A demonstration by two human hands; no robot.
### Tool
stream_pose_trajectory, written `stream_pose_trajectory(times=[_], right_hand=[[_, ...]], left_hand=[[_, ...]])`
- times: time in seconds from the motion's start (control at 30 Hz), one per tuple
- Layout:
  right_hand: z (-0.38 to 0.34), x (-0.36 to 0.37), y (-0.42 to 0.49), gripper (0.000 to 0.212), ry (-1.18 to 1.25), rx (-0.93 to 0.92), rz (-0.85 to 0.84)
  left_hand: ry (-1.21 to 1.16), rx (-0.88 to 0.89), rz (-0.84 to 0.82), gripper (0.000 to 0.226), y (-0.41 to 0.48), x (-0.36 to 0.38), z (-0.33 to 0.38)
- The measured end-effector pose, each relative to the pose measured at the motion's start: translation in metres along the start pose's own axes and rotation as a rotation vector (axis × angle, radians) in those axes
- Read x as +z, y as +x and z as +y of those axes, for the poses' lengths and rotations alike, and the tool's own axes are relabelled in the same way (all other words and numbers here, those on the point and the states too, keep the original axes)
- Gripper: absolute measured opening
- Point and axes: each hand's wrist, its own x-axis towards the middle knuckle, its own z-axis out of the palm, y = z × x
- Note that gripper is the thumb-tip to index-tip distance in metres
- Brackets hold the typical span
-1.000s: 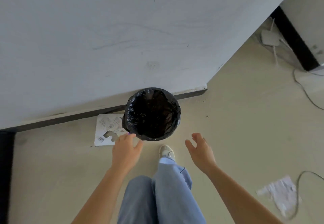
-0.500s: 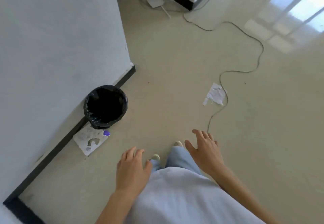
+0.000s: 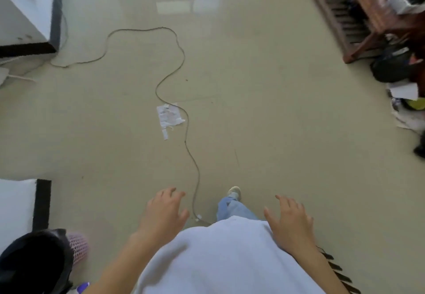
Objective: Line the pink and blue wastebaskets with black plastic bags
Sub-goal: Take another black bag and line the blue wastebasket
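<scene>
While the person is standing over the open floor [image 3: 264, 109], the head view is showing both hands held out low in front, palms down, fingers spread and gripping nothing. The left hand [image 3: 164, 213] is hanging just beside a thin cable [image 3: 184, 59] that is snaking across the floor past a scrap of paper [image 3: 169, 117]; the right hand [image 3: 291, 223] is well apart from it, beyond one trouser leg and shoe [image 3: 234, 193]. At the lower left corner the pink wastebasket [image 3: 78, 246] is sitting near the wall, a black bag [image 3: 34, 263] already folded over its rim, so that one looks done. No blue wastebasket and no spare bag are showing anywhere here; a wooden bench [image 3: 349, 15] with clutter is filling the upper right. Judging by this, the step in hand is going to find the blue basket and a fresh bag. Doing it well means stepping clear of the cable and picking up a bag before reaching the basket.
</scene>
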Motion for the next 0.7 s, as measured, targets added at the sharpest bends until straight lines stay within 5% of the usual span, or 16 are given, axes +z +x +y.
stream_pose_trajectory(times=[0.1, 0.33, 0.7], right_hand=[[0.047, -0.03, 0.039, 0.054, 0.081, 0.107, -0.021], [0.132, -0.094, 0.105, 0.051, 0.271, 0.303, 0.088], [0.19, -0.155, 0.274, 0.056, 0.381, 0.395, 0.005]], left_hand=[[0.029, 0.123, -0.009, 0.049, 0.055, -0.015, 0.08], [0.116, 0.379, 0.039, 0.048, 0.151, -0.037, 0.25], [0.19, 0.388, -0.117, 0.055, 0.329, -0.084, 0.383]])
